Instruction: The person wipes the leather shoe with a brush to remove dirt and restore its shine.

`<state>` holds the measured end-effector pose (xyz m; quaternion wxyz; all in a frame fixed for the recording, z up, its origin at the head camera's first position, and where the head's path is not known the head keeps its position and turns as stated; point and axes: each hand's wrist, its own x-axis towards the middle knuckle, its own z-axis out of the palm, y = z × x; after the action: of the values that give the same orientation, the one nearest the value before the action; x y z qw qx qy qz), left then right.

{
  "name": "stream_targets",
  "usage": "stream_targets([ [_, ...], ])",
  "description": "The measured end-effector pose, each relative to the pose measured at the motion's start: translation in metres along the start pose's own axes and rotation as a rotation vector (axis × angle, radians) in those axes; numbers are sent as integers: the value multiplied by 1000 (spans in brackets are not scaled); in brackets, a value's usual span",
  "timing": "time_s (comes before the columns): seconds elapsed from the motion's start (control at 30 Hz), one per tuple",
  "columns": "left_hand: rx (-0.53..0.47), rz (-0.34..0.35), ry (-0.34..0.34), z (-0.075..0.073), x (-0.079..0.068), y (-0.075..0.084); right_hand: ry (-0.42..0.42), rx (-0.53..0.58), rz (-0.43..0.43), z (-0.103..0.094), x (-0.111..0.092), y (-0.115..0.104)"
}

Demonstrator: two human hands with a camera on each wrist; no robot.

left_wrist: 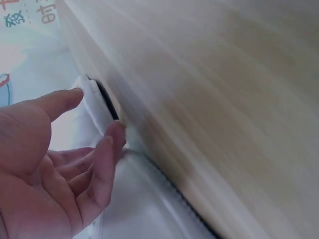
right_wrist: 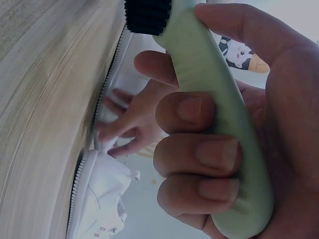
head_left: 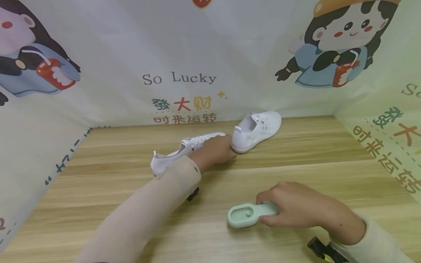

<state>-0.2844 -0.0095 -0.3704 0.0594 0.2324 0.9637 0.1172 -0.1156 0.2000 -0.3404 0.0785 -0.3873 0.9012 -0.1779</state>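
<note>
Held in the right hand (head_left: 292, 204), thumb and fingers wrapped round the handle: a pale green brush (head_left: 242, 217), low at the near part of the bench (head_left: 108, 175), black bristles (right_wrist: 148, 16) towards the wood. Stretched farther out, the left hand (head_left: 214, 152), loosely spread with thumb apart, at the toe of the left white shoe (head_left: 160, 165) and the heel of the right white shoe (head_left: 268, 126) (contact hard to tell). Both upright, near the printed backdrop (head_left: 115, 73).
</note>
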Motion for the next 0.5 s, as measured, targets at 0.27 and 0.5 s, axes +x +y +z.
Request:
stream_targets([
  [0.27,90,23,48,-18,-43,-24,1,-4,11,1,0,-1],
  [0.5,23,-1,117,-40,-85,-50,-1,14,20,0,1,0],
])
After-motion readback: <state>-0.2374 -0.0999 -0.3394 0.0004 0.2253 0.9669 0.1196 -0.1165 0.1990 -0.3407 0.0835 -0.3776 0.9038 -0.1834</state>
